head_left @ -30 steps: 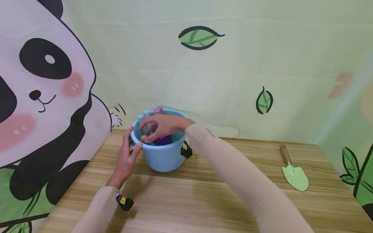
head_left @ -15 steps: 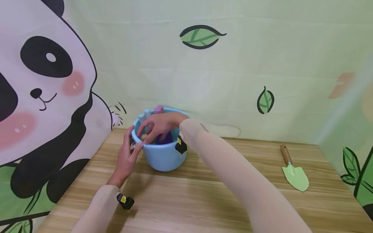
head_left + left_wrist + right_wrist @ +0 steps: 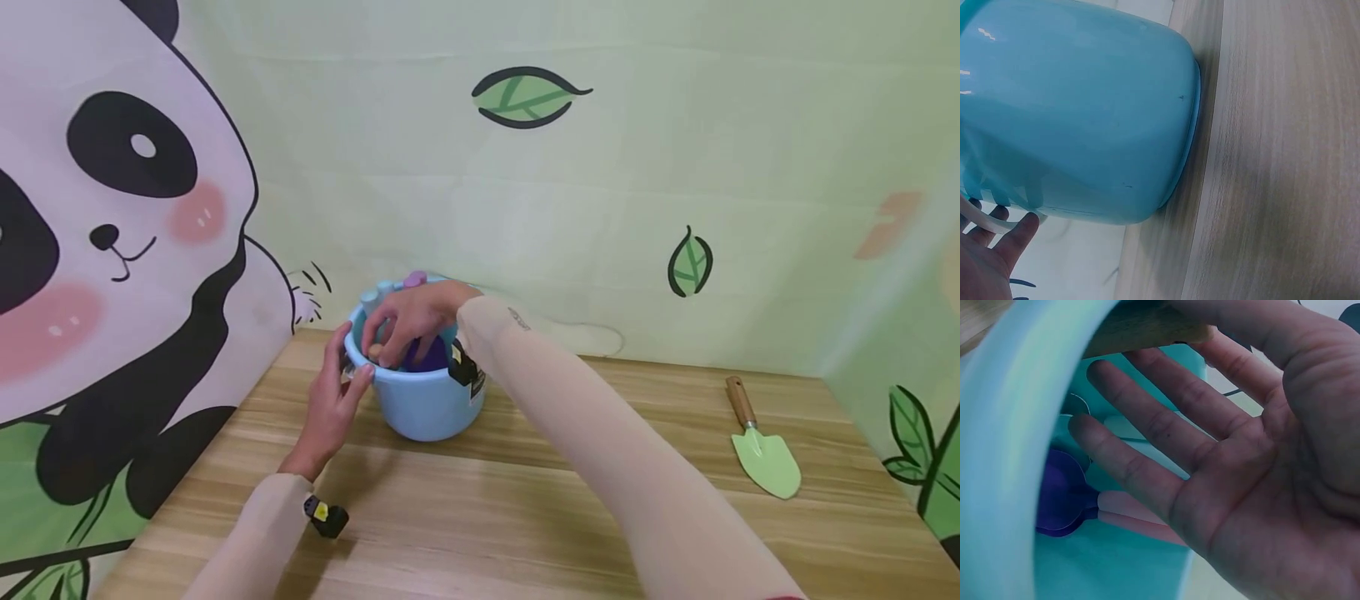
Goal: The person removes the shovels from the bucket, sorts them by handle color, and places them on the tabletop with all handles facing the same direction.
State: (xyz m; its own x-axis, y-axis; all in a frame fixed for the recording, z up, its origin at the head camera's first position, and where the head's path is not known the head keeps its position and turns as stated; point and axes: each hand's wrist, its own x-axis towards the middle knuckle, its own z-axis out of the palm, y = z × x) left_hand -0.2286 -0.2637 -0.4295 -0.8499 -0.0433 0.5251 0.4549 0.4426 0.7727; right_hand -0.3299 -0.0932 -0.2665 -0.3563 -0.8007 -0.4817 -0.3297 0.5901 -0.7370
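Note:
A light blue bucket [image 3: 427,408] stands on the wooden table near the back wall. My left hand [image 3: 332,400] holds its left rim, fingers outside and thumb at the front edge; a pale bail handle [image 3: 988,220] shows by those fingers in the left wrist view. My right hand [image 3: 412,317] reaches inside the bucket, thumb and index finger pinching a wooden handle [image 3: 1147,331] while the other fingers extend. The far end of that tool is hidden. Below the fingers lies a purple toy shovel [image 3: 1063,494] with a pink handle.
Two light blue handle ends [image 3: 370,300] and a pink one [image 3: 415,279] rise at the bucket's back rim. A green trowel [image 3: 768,462] with a wooden grip lies on the right of the table. A panda-print cloth [image 3: 525,208] hangs behind.
My right hand has lowered deeper into the bucket, and its thumb and index finger have closed on the wooden handle. My left hand keeps its hold on the rim.

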